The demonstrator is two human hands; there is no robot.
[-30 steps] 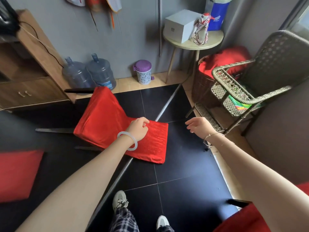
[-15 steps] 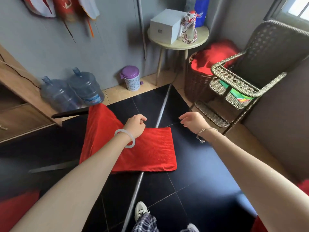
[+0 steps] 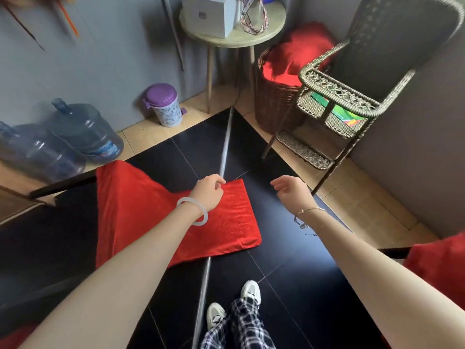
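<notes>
A red cloth [image 3: 161, 217] lies spread on a black glossy tabletop [image 3: 297, 278], one part trailing off to the far left. My left hand [image 3: 208, 193], a pale bangle on its wrist, sits at the cloth's far edge with curled fingers, thumb and forefinger pinching the edge. My right hand [image 3: 292, 191] hovers over bare tabletop to the right of the cloth, fingers loosely curled and holding nothing. A metal strip [image 3: 225, 144] runs along the tabletop under the cloth.
A wicker chair [image 3: 352, 96] stands at the right, with a basket of red fabric [image 3: 284, 71] behind it. A round side table [image 3: 236, 37] holds a white box. On the floor are a purple-lidded bin [image 3: 164, 105] and two water bottles [image 3: 83, 132]. More red cloth [image 3: 437, 268] lies at the right edge.
The view has swung rightward and closer, so the cabinet at the left has left the frame. Both hands keep their places over the table; the left stays at the cloth's far edge.
</notes>
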